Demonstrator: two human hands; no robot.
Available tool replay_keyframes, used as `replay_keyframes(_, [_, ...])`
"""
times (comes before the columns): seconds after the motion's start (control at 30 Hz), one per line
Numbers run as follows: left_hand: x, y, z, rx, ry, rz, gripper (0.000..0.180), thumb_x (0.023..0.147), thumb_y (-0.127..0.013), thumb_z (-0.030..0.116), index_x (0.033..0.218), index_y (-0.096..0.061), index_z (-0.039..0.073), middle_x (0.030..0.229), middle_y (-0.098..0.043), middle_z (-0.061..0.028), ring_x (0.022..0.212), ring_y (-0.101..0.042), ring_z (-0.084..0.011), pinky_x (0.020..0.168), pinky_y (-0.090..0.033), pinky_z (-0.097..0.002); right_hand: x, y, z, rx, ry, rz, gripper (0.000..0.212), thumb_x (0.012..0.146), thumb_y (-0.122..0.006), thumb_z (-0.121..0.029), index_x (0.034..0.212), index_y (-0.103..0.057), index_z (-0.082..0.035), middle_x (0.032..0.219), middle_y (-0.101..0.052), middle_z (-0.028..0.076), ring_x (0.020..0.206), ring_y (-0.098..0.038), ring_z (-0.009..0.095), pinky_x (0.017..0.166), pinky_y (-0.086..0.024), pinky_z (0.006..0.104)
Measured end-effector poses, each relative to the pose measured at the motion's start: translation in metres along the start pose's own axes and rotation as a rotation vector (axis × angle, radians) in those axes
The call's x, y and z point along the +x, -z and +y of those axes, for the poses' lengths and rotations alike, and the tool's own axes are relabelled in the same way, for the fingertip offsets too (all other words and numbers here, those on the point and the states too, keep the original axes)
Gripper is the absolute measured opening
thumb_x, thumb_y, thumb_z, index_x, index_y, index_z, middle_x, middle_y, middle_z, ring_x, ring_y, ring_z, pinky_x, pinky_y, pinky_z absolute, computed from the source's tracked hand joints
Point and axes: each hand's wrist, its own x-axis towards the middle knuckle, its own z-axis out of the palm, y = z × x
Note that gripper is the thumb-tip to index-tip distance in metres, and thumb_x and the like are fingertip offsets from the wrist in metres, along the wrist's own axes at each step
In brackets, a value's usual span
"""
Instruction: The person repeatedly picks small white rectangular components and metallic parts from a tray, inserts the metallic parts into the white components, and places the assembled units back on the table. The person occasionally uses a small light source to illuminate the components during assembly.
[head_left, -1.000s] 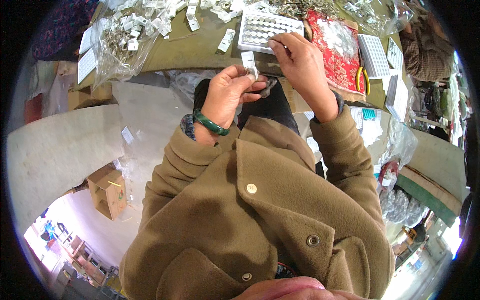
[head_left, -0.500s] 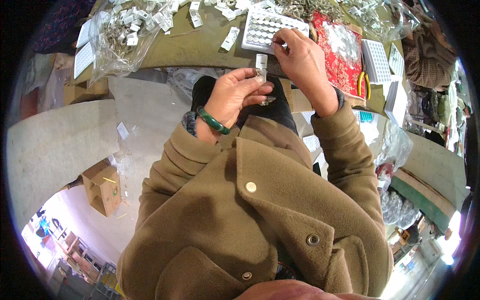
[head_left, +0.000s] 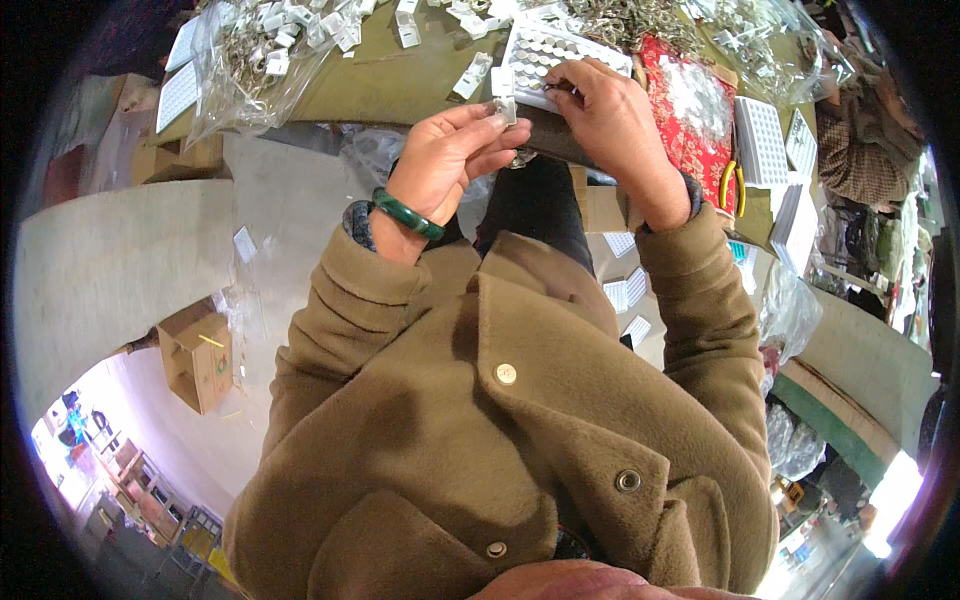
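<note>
My left hand [head_left: 435, 160], a green bangle at its wrist, pinches a small white folded card [head_left: 503, 84] between thumb and fingertips. Below those fingers hangs a small metal piece [head_left: 518, 158], too small to make out. My right hand [head_left: 618, 125] is closed in a pinch over the front edge of a white tray [head_left: 606, 52]; whatever its fingertips hold is too small to name. Rows of round silver-white discs [head_left: 545, 45] fill the tray. Left of it, another white folded card [head_left: 471, 75] lies on the olive table.
Plastic bags of metal parts and white cards [head_left: 265, 70] cover the table's far left. On the right lie a red patterned cloth [head_left: 690, 150] with clear pieces, yellow-handled pliers [head_left: 733, 188] and stacked white trays [head_left: 760, 140]. A cardboard box [head_left: 195, 365] stands on the floor.
My left hand has moved up and to the left with the card, bringing it against the tray's front left in view. My right hand stays pinched near the tray's edge, slightly shifted.
</note>
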Motion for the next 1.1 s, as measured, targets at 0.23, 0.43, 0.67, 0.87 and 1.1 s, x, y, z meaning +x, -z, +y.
replay_keyframes(0.23, [-0.003,0.002,-0.004,-0.002,-0.02,-0.007,0.024,0.096,-0.056,0.013,0.115,-0.059,-0.002,0.109,-0.067,-0.0135,0.097,-0.067,-0.0159,0.075,-0.057,-0.0208,-0.002,0.011,-0.017,0.144,-0.043,0.029,0.013,0.078,-0.065,-0.012,0.088,-0.062,-0.004,0.079,-0.064,0.014,0.075,-0.065,0.034,0.066,-0.051,0.0403])
replay_keyframes(0.43, [-0.005,-0.004,-0.008,-0.014,-0.081,-0.054,0.029,0.093,-0.06,0.011,0.117,-0.059,-0.005,0.104,-0.067,-0.0116,0.088,-0.068,-0.0159,0.072,-0.058,-0.023,-0.015,0.011,-0.048,0.255,-0.05,0.006,0.012,0.077,-0.065,-0.011,0.087,-0.061,-0.005,0.075,-0.064,0.013,0.07,-0.065,0.033,0.062,-0.051,0.0406])
replay_keyframes(0.67, [-0.014,-0.009,-0.009,0.402,-0.323,0.072,0.031,0.091,-0.061,0.008,0.119,-0.06,-0.007,0.093,-0.069,-0.0087,0.078,-0.065,-0.01,0.066,-0.056,-0.0225,-0.018,0.011,-0.052,0.171,-0.006,-0.025,0.01,0.076,-0.063,-0.01,0.083,-0.058,-0.004,0.074,-0.063,0.016,0.07,-0.063,0.036,0.06,-0.05,0.0437])
replay_keyframes(0.87, [-0.014,-0.009,-0.008,0.56,-0.354,0.129,0.031,0.091,-0.062,0.009,0.119,-0.061,-0.005,0.095,-0.069,-0.0077,0.081,-0.067,-0.0107,0.064,-0.055,-0.0216,-0.022,-0.004,-0.055,-0.056,0.007,0.037,0.016,0.081,-0.068,-0.008,0.093,-0.061,-0.001,0.082,-0.066,0.011,0.07,-0.066,0.021,0.064,-0.051,0.0279])
replay_keyframes(1.1, [-0.019,-0.004,-0.003,0.117,-0.139,0.029,0.03,0.091,-0.063,0.012,0.118,-0.061,-0.002,0.099,-0.07,-0.011,0.087,-0.069,-0.0152,0.067,-0.056,-0.0208,-0.027,0.011,-0.052,0.49,-0.306,0.04,0.013,0.087,-0.066,-0.01,0.094,-0.063,0.001,0.079,-0.064,0.0,0.074,-0.058,0.005,0.066,-0.05,0.0221])
